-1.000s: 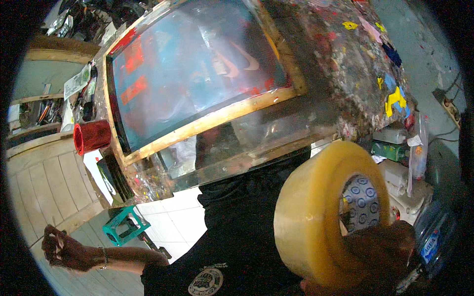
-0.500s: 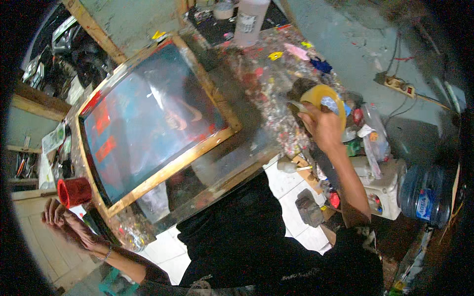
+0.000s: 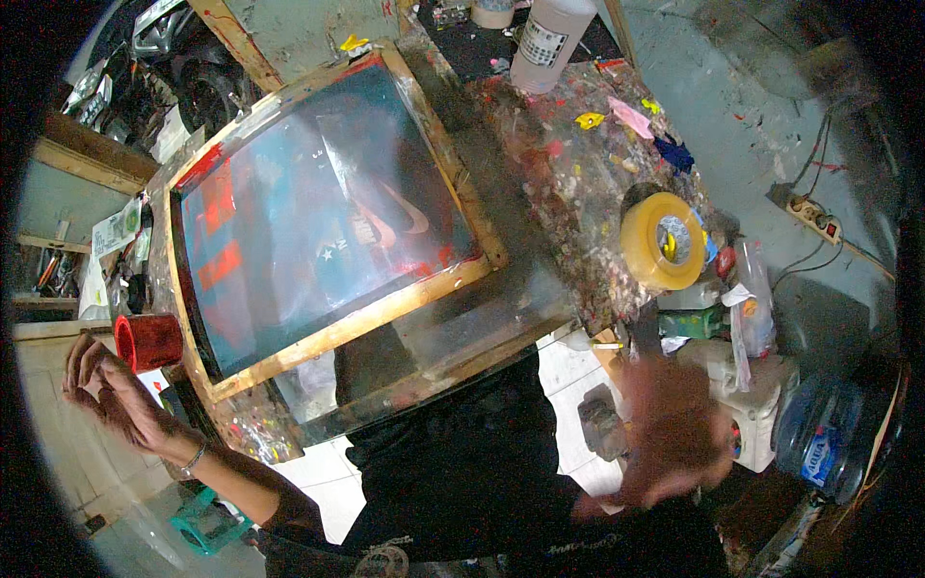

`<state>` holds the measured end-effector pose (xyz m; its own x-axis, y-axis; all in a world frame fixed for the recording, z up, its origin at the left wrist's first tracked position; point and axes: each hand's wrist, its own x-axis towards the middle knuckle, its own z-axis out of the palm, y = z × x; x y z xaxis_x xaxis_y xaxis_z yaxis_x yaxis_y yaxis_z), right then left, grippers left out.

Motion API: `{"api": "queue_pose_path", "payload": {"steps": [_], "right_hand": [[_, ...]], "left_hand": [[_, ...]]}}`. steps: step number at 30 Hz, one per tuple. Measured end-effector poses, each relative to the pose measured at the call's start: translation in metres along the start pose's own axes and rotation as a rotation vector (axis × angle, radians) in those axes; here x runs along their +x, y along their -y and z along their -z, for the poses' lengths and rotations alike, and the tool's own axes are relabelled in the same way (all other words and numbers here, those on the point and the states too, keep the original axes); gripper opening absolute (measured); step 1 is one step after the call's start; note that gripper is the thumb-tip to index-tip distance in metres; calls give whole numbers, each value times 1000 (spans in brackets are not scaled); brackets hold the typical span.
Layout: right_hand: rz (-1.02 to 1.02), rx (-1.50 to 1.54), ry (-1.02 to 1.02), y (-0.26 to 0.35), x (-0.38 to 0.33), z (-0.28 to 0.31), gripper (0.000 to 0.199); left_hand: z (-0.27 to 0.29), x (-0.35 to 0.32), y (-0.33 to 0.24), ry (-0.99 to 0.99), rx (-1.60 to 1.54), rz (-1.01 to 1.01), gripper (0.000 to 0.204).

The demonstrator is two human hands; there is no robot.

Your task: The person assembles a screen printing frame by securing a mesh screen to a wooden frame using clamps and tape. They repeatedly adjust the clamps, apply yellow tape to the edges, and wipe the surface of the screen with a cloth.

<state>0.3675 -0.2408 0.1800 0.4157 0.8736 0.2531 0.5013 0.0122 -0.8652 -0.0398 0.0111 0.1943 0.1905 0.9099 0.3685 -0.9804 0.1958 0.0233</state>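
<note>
A wood-framed printing screen [image 3: 318, 334] lies tilted across the paint-stained table, its mesh blue-grey with red patches along the edges. My left hand [image 3: 120, 397] hovers beside a red cup [image 3: 149, 343] at the screen's left, its fingers loosely bent and apart, holding nothing. A large roll of clear yellowish tape [image 3: 638, 241] rests at the table's right edge. My right hand [image 3: 674, 429] is off the roll, nearer to my body and smeared by motion, so its fingers cannot be made out.
A pale plastic bottle [image 3: 551, 48] stands at the back, near yellow, pink and dark blue paint blobs [image 3: 674, 154]. To the right are a power strip [image 3: 815, 220] on the wall and a large blue water bottle [image 3: 821, 433]. A green plastic stool [image 3: 207, 522] is at lower left.
My right hand has let go of the tape roll and drawn back toward my body. My left hand stays near the red cup. The whole view has shifted slightly.
</note>
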Motion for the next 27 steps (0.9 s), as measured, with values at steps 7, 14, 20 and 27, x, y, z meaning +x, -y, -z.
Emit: {"api": "queue_pose_path", "payload": {"steps": [7,14,20,27], "right_hand": [[387,458,218,3,5,-23,35],[292,624,176,-17,18,-72,20],[-536,1306,90,-72,-24,-175,31],[-774,1800,384,-76,-47,-212,93]], "left_hand": [[0,15,-23,-69,226,-32,16],[8,53,-45,-92,637,-36,29],[121,162,45,-180,1521,44,44],[257,193,108,-159,1949,325,44]]}}
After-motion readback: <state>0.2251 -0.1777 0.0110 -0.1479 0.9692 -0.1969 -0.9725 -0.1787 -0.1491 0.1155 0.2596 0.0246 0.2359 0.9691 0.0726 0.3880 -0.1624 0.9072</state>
